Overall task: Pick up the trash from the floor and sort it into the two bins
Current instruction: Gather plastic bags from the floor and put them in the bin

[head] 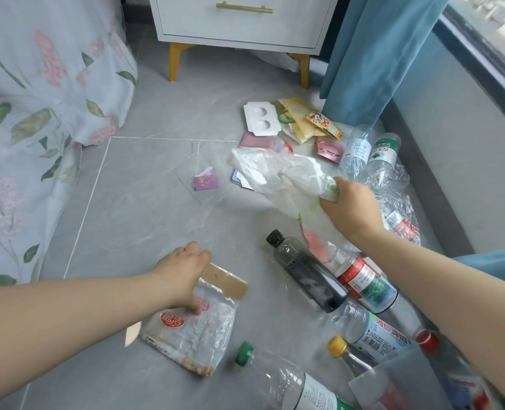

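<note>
While gripped, white bag (277,170) aloft

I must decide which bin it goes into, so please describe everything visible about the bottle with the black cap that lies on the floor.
The black-capped bottle is clear plastic with a black screw cap and a dark wrap-around label covering its lower body. It looks empty and uncrushed. It lies on its side on the grey tile floor, cap pointing up-left in the view, base down-right. Its base end rests against a red-labelled clear bottle beside it. Neither hand touches it; the right hand grips a white plastic bag just above.
</note>
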A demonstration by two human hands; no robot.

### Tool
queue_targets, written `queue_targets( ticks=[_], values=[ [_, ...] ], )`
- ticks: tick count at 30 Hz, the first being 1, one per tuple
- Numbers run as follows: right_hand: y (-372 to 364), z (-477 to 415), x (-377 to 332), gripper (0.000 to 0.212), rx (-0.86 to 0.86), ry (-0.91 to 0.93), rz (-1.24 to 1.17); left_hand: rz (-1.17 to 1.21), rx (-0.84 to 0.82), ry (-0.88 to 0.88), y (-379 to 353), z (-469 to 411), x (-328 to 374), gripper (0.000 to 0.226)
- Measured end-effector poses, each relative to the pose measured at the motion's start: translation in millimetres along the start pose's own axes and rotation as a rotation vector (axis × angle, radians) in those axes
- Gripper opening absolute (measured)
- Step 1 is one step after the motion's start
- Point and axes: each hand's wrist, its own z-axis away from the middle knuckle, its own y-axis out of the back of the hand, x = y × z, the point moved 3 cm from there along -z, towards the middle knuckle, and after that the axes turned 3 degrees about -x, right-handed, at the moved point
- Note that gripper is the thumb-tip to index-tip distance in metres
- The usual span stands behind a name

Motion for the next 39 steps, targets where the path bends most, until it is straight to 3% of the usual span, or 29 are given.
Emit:
queue_targets(
  ticks=[6, 10, 17, 21, 26, 33, 36, 39],
  values=[
    [10, -5, -2, 0.019, 0.069, -0.039, -0.087, 0.123, 0.051, 0.037, 15, -10, -12, 0.048],
    [16, -7, -5, 0.018, 0.124, -0.055, -0.13, 0.388, 0.183, 0.107, 41, -20, -25, 0.047],
    [18, -9, -2, 0.022, 0.142, -0.11, -0.197, 0.513, 0.374, 0.216, 86, -37, -45, 0.039],
    [14, -10, 3, 0.035, 0.137, -0.129, -0.19, 0.479, 0.416, 0.273, 100, -57, -60, 0.048],
    [0, -13, 13, 0.023, 0.107, -0.179, -0.185, 0.456, 0.402, 0.357, 96, -81, -74, 0.055],
    [-21, -16, 23, 0.026, 0.074, -0.228, -0.188, 0.505, 0.466, 0.391, 106, -123, -82, 0.072],
    [-24, -19, 19, 0.023, 0.061, -0.211, -0.171, 0.54, 0.436, 0.371, 108, -139, -85, 0.103],
    [-27, -19, 21, 0.027, 0.061, -0.22, -0.187, 0.482, 0.277, 0.377, 102, -147, -81, 0.136]
  ],
)
